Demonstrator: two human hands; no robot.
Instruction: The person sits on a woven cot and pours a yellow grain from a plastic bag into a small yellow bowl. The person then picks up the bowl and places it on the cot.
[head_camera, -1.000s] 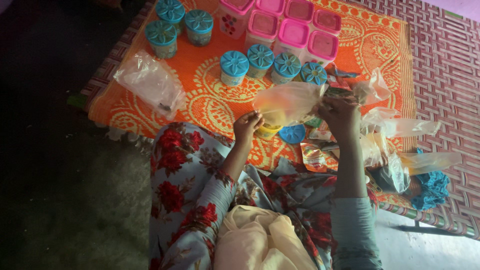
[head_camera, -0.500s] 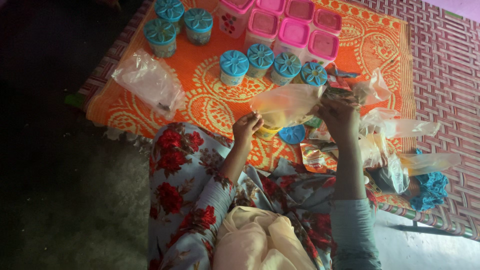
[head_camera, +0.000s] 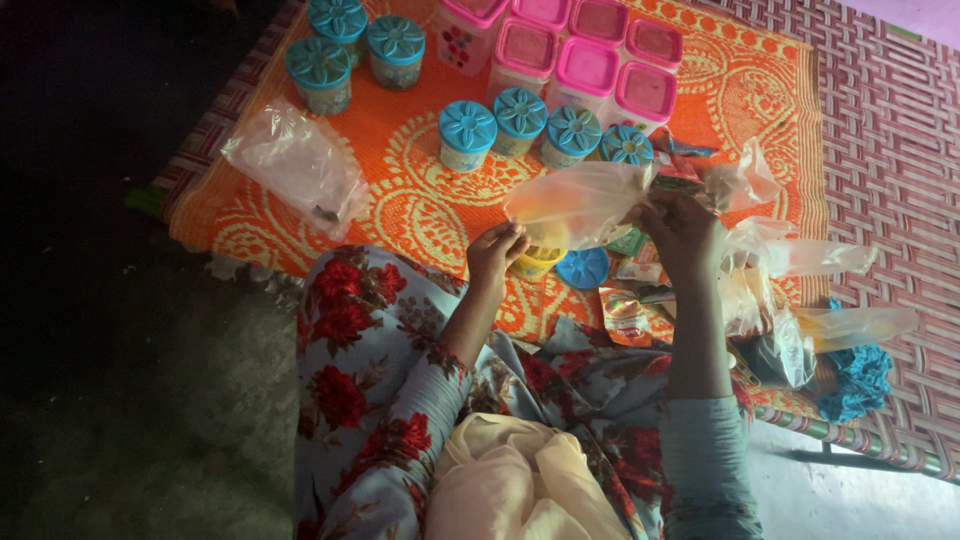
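Your right hand (head_camera: 685, 235) pinches the right end of a clear plastic bag (head_camera: 578, 203), held up over the orange patterned mat (head_camera: 420, 200). Your left hand (head_camera: 493, 252) curls at the bag's near left corner; whether that grip pinches the film, cannot tell. Under the bag sits a small yellow jar (head_camera: 538, 262), its blue lid (head_camera: 583, 268) just right of it. Blue-lidded jars (head_camera: 520, 112) and pink-lidded containers (head_camera: 585, 68) stand farther off. A crumpled bag (head_camera: 295, 165) lies far left.
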